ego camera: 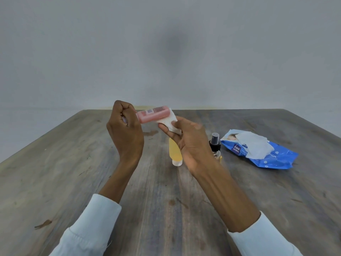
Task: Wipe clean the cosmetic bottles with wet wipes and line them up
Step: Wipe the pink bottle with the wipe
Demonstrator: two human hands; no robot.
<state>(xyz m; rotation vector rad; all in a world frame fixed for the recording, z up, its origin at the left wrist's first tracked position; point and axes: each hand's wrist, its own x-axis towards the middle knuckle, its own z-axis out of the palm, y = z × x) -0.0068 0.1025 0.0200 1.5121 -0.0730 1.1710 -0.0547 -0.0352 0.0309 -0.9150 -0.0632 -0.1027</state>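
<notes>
My left hand (pixel 125 130) grips the cap end of a pink bottle (pixel 154 115), held sideways above the table. My right hand (pixel 188 141) holds a white wet wipe (pixel 170 122) against the bottle's underside and far end. A yellow bottle (pixel 174 152) with a clear cap lies on the table below my right hand, partly hidden by it. A small spray bottle (pixel 215 145) with a black top stands just right of my right wrist.
A blue wet-wipe pack (pixel 273 157) lies at the right of the wooden table (pixel 73 163), with a white wipe (pixel 255 146) sticking out of its top. A grey wall stands behind the table's far edge.
</notes>
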